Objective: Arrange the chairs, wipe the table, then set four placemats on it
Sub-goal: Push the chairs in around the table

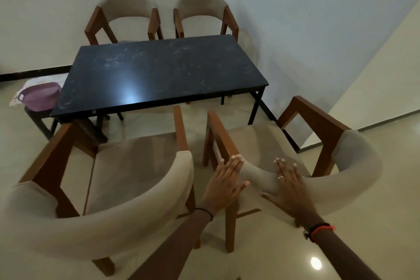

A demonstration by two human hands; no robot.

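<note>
Chairs step: left hand (pixel 225 182) and right hand (pixel 289 185) lie flat, fingers straight, gripping nothing, on the curved back of the beige upholstered wooden-framed chair (pixel 359 166), lower right of frame. Push evenly, both palms, so it slides straight toward the smudged black rectangular worktop (pixel 159 70), upper centre.

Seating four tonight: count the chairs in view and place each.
4. Far-left chair and far-right chair stand behind the table by the wall; near-left chair and near-right chair stand on this side. None seems hidden.
</note>
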